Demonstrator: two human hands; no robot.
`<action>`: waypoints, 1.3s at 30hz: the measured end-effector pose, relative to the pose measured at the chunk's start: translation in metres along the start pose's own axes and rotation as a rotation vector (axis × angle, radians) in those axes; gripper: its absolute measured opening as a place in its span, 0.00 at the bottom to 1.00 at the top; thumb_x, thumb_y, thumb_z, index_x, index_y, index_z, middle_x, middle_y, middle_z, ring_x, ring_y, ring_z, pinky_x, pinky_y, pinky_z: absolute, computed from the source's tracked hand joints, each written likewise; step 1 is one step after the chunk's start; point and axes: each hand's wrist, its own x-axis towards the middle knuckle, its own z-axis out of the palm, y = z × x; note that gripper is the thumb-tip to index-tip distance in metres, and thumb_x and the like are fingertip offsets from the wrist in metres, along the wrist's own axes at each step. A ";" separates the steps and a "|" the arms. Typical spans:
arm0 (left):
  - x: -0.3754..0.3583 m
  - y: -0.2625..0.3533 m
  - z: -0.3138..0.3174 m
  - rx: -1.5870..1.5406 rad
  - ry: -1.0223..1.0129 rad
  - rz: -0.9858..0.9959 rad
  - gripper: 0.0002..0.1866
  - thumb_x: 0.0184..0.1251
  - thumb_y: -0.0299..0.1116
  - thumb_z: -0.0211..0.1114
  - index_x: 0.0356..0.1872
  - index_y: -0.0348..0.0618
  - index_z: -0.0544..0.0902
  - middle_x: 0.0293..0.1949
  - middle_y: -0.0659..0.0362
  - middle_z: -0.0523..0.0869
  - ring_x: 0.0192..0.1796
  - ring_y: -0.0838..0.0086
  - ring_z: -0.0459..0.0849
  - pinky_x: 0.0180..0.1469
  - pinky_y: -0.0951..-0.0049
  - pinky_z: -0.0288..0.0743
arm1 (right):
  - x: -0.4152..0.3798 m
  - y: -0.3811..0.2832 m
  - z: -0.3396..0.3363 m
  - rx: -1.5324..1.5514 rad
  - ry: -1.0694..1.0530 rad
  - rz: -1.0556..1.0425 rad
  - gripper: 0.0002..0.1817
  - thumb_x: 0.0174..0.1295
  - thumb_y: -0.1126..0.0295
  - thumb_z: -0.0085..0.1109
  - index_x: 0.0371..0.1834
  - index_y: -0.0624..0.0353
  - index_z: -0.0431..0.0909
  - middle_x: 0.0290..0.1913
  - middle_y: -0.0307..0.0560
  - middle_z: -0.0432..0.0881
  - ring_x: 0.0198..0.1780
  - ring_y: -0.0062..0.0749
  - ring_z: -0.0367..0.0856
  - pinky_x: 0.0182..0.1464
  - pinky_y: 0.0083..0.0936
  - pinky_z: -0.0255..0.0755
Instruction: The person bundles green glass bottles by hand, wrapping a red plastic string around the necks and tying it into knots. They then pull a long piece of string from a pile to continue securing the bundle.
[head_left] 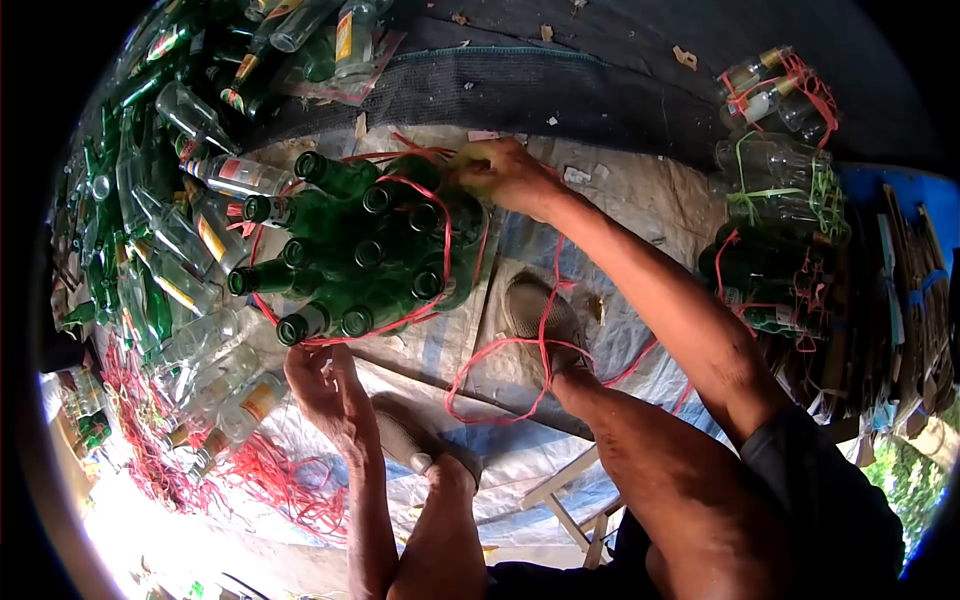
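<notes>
A cluster of green glass bottles (330,225) stands upright with necks toward me, and red string (447,240) loops around and across it. My right hand (500,178) is at the far right side of the bundle, fingers closed where the string runs into them. At the near edge, by a bottle mouth, my left hand (335,385) has its fingers curled against the string; the fingertips are partly hidden. A loose length of the string trails over my right shoe (540,310) and lies in a loop on the sheet between my legs.
Loose green and clear bottles (130,200) pile up on the left. A tangle of red string (285,485) lies at lower left. Tied bottle bundles (775,180) and stacked flattened cardboard (905,300) stand at right. A pale ground sheet (620,260) lies underfoot.
</notes>
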 end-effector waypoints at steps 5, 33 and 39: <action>0.001 -0.001 0.000 -0.012 0.002 -0.008 0.23 0.74 0.32 0.66 0.64 0.31 0.73 0.51 0.55 0.83 0.51 0.74 0.81 0.51 0.74 0.74 | 0.002 0.009 0.004 0.027 0.009 0.032 0.10 0.67 0.74 0.65 0.48 0.62 0.89 0.41 0.44 0.90 0.39 0.22 0.84 0.43 0.23 0.78; 0.017 0.005 -0.012 0.025 0.053 -0.051 0.18 0.81 0.38 0.56 0.63 0.39 0.79 0.50 0.55 0.82 0.52 0.69 0.80 0.60 0.69 0.72 | 0.083 -0.028 0.007 -0.246 -0.299 -0.093 0.21 0.73 0.70 0.46 0.65 0.62 0.79 0.59 0.54 0.86 0.63 0.36 0.82 0.64 0.29 0.74; 0.017 0.001 -0.012 0.033 0.057 -0.027 0.16 0.79 0.33 0.57 0.62 0.38 0.79 0.49 0.54 0.83 0.52 0.67 0.82 0.59 0.67 0.74 | 0.099 -0.023 0.020 -0.171 -0.264 0.054 0.17 0.75 0.68 0.55 0.61 0.61 0.83 0.56 0.48 0.88 0.57 0.29 0.85 0.60 0.24 0.75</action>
